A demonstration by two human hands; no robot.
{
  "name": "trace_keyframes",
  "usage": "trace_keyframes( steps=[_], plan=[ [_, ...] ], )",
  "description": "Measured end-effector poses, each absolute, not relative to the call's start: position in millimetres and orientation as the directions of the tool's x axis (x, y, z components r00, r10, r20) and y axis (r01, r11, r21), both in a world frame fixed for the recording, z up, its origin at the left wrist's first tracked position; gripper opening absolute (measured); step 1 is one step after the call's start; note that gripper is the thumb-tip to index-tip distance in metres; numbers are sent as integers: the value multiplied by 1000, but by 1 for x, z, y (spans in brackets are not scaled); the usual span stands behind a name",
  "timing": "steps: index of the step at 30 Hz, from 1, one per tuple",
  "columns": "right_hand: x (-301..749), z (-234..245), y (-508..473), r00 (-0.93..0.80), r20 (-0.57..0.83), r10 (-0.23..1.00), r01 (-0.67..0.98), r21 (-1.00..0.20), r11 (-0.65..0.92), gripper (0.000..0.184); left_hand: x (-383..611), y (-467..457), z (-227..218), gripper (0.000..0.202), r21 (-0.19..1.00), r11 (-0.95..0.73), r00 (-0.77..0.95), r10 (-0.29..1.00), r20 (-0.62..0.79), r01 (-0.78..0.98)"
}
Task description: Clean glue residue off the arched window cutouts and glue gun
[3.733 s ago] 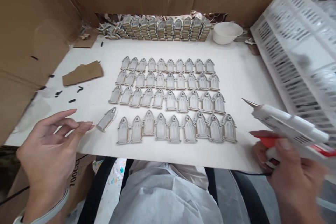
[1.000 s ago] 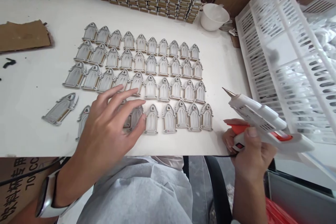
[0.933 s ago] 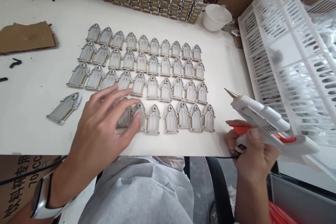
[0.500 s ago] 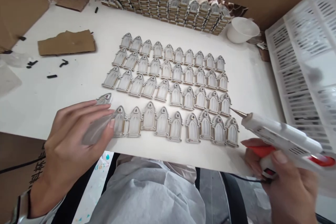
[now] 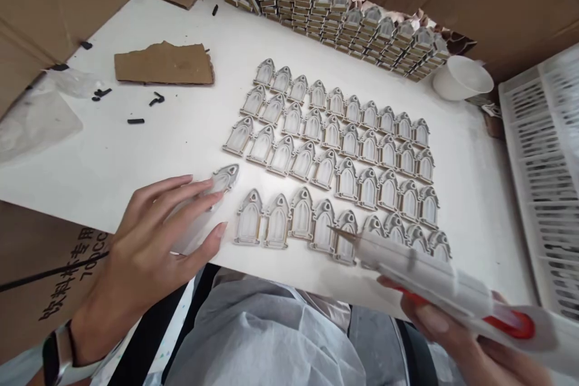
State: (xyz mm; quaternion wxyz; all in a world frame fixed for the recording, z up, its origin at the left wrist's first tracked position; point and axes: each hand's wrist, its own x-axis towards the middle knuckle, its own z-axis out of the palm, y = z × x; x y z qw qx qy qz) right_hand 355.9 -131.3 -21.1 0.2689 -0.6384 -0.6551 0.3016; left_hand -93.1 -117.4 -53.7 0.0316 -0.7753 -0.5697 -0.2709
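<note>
My left hand rests at the table's front left, fingers spread and thumb apart. Its fingertips touch a small arch-shaped piece lying tilted beside the front row. My right hand is wrapped round a white hot glue gun with a red trigger. The gun's thin metal nozzle points left over the front row, near an arch-shaped piece; whether it touches cannot be made out. Several rows of such pieces, with grey outlines, pale centres and tan edges, lie on the white table. The gun hides part of the front row.
Stacks of similar pieces line the back. A white cup and a white slatted plastic crate stand at the right. Torn cardboard, black scraps and a clear plastic bag lie at the left. Cardboard walls surround the table.
The glue gun has moved left, from the right end of the rows to over the front row. My left thumb has come away from the front row's left end. The view has shifted left.
</note>
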Motion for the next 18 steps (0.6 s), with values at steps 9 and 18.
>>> trace_keyframes(
  steps=[9,18],
  plan=[
    [317,0,-101,-324,-51,945,672,-715,192,23,-95,-119,-44,37,257,-501,314,789,528,827],
    [313,5,-107,-249,-6,969,718,-672,180,26,-94,-123,-44,57,437,-397,171,865,471,807]
  ],
)
